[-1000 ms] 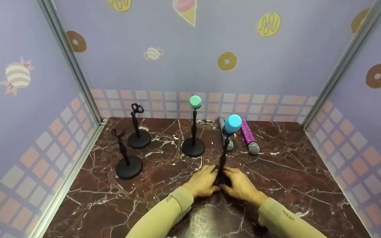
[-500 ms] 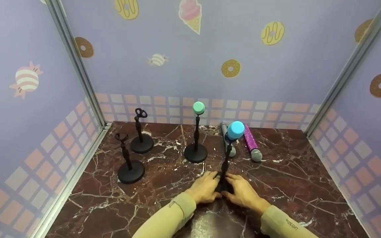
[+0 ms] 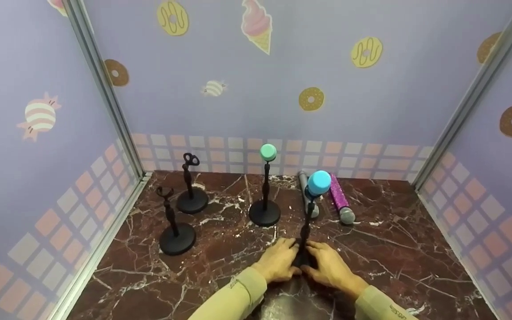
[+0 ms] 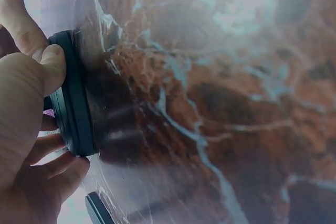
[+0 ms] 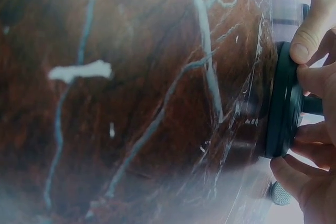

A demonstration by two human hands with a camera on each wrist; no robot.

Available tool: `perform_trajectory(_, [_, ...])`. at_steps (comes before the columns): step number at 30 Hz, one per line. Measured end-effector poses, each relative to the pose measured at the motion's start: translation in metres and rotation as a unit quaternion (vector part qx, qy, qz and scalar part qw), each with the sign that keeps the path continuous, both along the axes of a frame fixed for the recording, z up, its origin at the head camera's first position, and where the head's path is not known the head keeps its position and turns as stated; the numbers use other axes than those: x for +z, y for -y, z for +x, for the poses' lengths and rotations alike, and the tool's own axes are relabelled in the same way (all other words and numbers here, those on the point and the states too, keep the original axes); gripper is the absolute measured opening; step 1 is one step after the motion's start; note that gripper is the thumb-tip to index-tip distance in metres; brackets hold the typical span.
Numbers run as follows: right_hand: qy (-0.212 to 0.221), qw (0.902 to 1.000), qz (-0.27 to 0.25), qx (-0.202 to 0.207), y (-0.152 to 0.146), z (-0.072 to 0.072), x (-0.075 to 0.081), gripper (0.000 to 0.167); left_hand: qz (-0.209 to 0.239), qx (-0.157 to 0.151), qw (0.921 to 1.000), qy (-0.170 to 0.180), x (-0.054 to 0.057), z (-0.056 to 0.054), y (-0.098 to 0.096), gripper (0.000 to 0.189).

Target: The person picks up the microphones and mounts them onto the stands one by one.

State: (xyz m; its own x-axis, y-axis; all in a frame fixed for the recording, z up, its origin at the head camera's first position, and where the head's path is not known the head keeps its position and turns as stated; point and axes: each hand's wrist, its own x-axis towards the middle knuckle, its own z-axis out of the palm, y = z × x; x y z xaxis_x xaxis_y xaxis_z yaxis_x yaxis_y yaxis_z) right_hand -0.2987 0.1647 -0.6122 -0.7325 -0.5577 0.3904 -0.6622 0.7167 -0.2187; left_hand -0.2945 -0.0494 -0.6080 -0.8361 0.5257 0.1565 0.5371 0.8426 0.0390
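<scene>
In the head view, a black tabletop microphone stand (image 3: pixel 305 233) stands upright near me, a bright blue rounded piece (image 3: pixel 319 182) in its top clip. My left hand (image 3: pixel 277 262) grips the left side of its round base, and my right hand (image 3: pixel 330 266) the right side. Both wrist views show thumb and fingertips pinching the rim of the base (image 4: pixel 73 98), which sits at the marble surface. Behind it, another black stand (image 3: pixel 266 191) carries a mint-green rounded piece (image 3: pixel 268 152).
Two black stands with unfilled clips, a nearer one (image 3: pixel 177 240) and a farther one (image 3: pixel 192 201), stand at the left. A grey microphone (image 3: pixel 304 182) and a glittery purple microphone (image 3: pixel 338 195) lie at the back right. Patterned walls (image 3: pixel 256 111) enclose the marble table (image 3: pixel 220 271).
The head view has tilted up, so everything sits lower in the frame. Both hands keep their grip on the base of the blue-topped stand, with little visible movement against the table.
</scene>
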Motion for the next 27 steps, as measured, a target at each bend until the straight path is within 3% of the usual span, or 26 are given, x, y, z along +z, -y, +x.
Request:
perform_trajectory(13, [-0.011,0.9995,-0.020,-0.020,-0.027,0.004,-0.003,0.055,-0.005,-0.014,0.9996,-0.024,-0.003,-0.002,-0.028,0.073])
perform_trajectory(27, [-0.020,0.9985,-0.026,-0.043,-0.063,0.006,-0.002,0.056,-0.041,-0.006,0.9989,-0.022,0.003,-0.007,-0.072,0.076])
